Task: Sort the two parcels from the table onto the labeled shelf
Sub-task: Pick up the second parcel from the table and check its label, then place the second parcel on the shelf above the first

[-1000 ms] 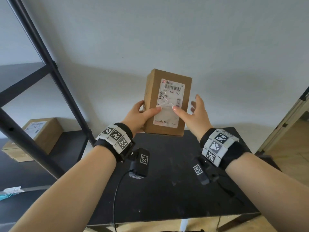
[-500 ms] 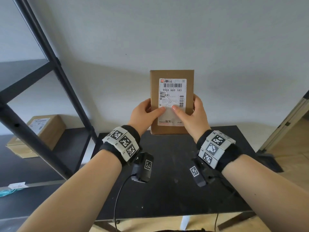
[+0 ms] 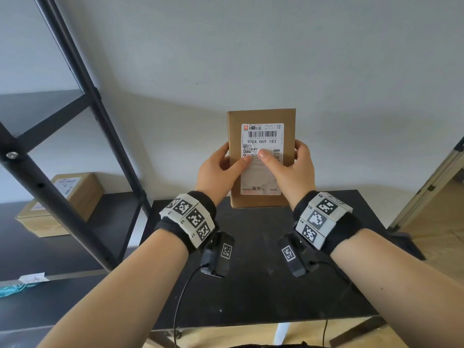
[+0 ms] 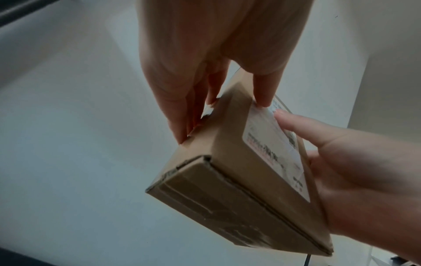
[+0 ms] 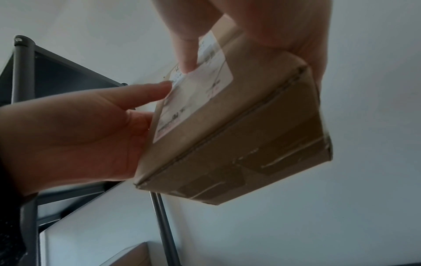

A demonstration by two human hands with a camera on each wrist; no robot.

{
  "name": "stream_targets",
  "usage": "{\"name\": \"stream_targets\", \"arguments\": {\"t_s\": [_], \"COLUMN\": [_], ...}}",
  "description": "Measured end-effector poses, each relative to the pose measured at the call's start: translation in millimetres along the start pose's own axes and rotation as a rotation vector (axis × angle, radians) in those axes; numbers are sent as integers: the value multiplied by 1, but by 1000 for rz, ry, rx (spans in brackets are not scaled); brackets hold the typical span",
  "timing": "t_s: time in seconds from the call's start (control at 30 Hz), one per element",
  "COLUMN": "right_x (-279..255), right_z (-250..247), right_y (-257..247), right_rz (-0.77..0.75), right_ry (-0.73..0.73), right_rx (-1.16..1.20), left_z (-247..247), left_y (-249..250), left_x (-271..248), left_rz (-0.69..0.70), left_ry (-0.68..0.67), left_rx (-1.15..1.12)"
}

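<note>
A brown cardboard parcel [image 3: 261,116] with a white shipping label is held upright above the black table [image 3: 251,292], label facing me. My left hand [image 3: 234,160] grips its left edge, thumb on the label and fingers behind. My right hand [image 3: 288,164] grips the right edge the same way. The left wrist view shows the parcel [image 4: 227,189] from below with left fingers [image 4: 180,115] along its side. In the right wrist view the parcel [image 5: 239,136] has its taped end toward the camera. A second labeled parcel [image 3: 75,194] lies on the shelf [image 3: 113,222] at left.
The black metal shelf frame [image 3: 82,91] rises at the left, with a slanted post [image 3: 50,197] close in front of the shelved parcel. A small white tag [image 3: 32,277] is stuck on the lower shelf edge. A doorway edge [image 3: 426,187] stands at right.
The parcel has turned from tilted to square with its label facing me. My right hand's fingers, spread off the edge a second ago, now wrap the right side.
</note>
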State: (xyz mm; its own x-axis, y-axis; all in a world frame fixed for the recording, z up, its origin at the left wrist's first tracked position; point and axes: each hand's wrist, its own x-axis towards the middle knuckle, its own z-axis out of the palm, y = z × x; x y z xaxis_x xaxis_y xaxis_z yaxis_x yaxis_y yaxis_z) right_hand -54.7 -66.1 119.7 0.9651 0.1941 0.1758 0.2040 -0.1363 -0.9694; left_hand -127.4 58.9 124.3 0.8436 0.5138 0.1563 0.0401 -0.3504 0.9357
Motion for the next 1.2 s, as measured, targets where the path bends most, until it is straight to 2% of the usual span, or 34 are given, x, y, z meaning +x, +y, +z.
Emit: {"name": "stream_targets", "arguments": {"t_s": [0.2,0.7,1.0,1.2], "right_x": [-10,-50,-84,-117], "right_z": [10,35,12,-19], "right_y": [-4,-19,-50,-74], "right_rz": [-19,-28,-120,-206], "right_ry": [25,84,49,-40], "right_rx": [-12,-33,15,30], "left_z": [-13,-53,-62,-66], "left_y": [1,-7,28,66], "left_x": [-5,-25,-69,-118], "left_rz": [-11,-10,38,51], "left_ry": [35,-45,18,117], "left_rx": [-61,-136,-124,-92]}}
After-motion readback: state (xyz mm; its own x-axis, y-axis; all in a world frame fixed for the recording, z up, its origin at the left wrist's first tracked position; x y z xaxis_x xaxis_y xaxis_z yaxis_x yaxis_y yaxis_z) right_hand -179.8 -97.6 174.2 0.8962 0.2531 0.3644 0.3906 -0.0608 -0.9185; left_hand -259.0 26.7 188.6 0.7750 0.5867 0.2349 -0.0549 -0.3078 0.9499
